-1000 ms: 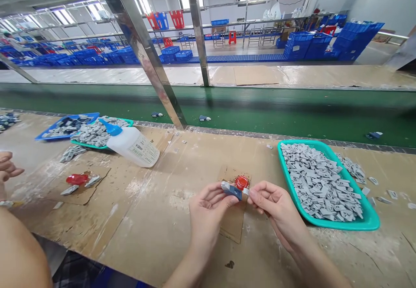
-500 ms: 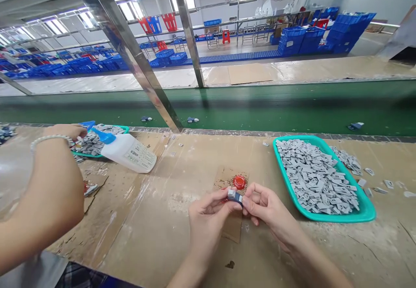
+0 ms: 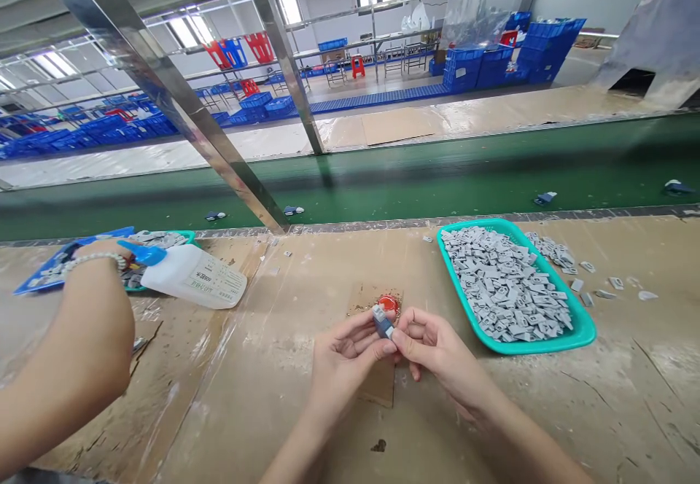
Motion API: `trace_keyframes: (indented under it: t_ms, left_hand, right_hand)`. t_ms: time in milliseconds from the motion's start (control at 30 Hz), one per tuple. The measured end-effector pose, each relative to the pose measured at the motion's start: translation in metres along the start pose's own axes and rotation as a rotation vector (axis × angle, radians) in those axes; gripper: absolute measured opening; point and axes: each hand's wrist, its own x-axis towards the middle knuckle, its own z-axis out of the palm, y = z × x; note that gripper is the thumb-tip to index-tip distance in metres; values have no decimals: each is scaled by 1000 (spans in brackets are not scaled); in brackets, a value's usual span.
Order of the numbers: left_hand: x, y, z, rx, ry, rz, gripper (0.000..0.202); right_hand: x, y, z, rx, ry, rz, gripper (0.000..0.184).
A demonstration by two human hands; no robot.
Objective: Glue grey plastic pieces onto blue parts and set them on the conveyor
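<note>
The person's 2 hands work close together over the table, and a small blue-and-white part (image 3: 381, 321) sits between them. The person's left hand (image 3: 344, 367) is mostly closed: its thumb and bent fingers pinch the part. The person's right hand (image 3: 437, 353) is also curled, and its fingertips (image 3: 398, 344) come against the lower end of the same part from the other side, so the part is held by both hands. Exactly under the part lies a piece of brown cardboard (image 3: 377, 389), and a round red cap (image 3: 388, 306) stands on it, just above the fingers and very near the part.

To the right of the hands is a teal tray (image 3: 569, 331), full of many grey plastic parts (image 3: 503, 287), and more grey parts (image 3: 588, 298) lie loose beside it. At the left, a co-worker's arm (image 3: 71, 331) with a beaded bracelet (image 3: 90, 259) reaches forward. The co-worker's hand (image 3: 95, 254) is just beside the blue nozzle (image 3: 145, 253) of a white glue bottle (image 3: 191, 276), which lies on its side. Behind the table runs a green conveyor belt (image 3: 415, 178).
</note>
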Motion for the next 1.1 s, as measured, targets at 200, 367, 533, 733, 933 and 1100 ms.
trace_keyframes:
  t_ms: [200, 367, 533, 733, 933, 1100]
  left_hand:
    - [12, 6, -4, 167, 15, 153, 37]
    - [43, 13, -27, 261, 132, 338, 31]
    - [69, 27, -31, 277, 113, 337, 28]
    - [91, 30, -18, 316, -5, 296, 31]
    - [139, 18, -31, 571, -61, 406, 38]
    - [186, 13, -36, 1092, 3, 469, 45]
  right_hand:
    - [-7, -22, -12, -314, 164, -131, 30]
    - [-13, -35, -65, -970, 825, -500, 15]
    - [-2, -33, -107, -1471, 822, -496, 19]
    - [14, -35, -106, -1618, 810, -401, 14]
    - [19, -32, -106, -1577, 841, -470, 9]
    - [16, -33, -98, -1397, 839, -550, 8]
